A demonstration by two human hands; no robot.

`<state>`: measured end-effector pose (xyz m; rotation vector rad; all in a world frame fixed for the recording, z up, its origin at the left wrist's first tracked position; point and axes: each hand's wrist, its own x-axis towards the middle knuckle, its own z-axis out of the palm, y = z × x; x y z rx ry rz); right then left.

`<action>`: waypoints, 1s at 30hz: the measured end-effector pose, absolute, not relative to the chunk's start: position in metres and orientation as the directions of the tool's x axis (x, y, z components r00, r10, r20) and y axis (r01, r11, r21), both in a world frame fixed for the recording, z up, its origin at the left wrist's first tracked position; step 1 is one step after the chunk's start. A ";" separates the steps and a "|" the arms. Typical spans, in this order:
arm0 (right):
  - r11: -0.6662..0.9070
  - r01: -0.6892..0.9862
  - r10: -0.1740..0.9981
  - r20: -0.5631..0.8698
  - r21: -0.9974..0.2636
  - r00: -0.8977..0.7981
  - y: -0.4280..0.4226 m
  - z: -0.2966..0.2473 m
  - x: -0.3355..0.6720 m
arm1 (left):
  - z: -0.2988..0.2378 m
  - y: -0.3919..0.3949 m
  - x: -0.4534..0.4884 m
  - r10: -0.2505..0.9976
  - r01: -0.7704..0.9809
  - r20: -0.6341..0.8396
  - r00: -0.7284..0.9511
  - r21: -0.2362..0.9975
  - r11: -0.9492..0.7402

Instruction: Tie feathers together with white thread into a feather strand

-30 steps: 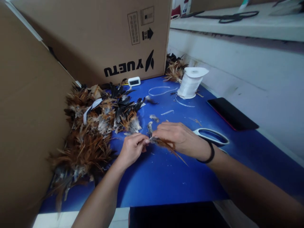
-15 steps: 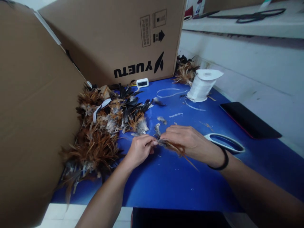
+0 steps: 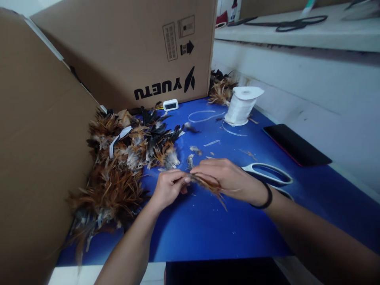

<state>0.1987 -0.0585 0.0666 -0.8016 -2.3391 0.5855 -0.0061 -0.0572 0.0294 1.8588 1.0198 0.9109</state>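
Brown feathers (image 3: pixel 209 185) are pinched between my two hands above the blue table (image 3: pixel 190 237). My left hand (image 3: pixel 170 187) closes thumb and fingers on their base end. Bent over the feathers, my right hand (image 3: pixel 222 178) grips them close beside the left fingertips; its fingertips are partly hidden. The feather tips point down and to the right under the right palm. Just beyond the hands lie small loose grey feathers (image 3: pixel 190 161). White-handled scissors (image 3: pixel 270 173) rest beside my right wrist, partly covered by it.
Piles of brown and black feathers (image 3: pixel 115 186) lie at left against cardboard boxes (image 3: pixel 118 47). A white ribbon spool (image 3: pixel 242 107), a small digital display (image 3: pixel 170 105) and a black phone (image 3: pixel 297 144) sit farther back. Dark scissors (image 3: pixel 293 24) lie on the ledge.
The view has shifted, so the table items appear farther left. Both hands stay together on the feathers, whose tips now hang a little more steeply under my right hand.
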 end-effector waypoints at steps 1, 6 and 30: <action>0.662 0.383 0.715 0.390 -0.645 -0.580 -0.058 0.069 0.199 | 0.029 -0.057 -0.007 0.901 0.253 0.158 0.404 0.927 -0.276; 0.299 0.152 0.946 0.271 -0.942 -0.178 -0.057 0.078 0.203 | 0.021 -0.055 -0.009 0.930 -0.044 0.012 0.366 0.999 0.005; 0.544 0.076 0.764 0.456 -0.836 -0.457 -0.059 0.044 0.172 | 0.011 -0.057 0.000 0.942 -0.277 -0.036 0.334 0.952 0.135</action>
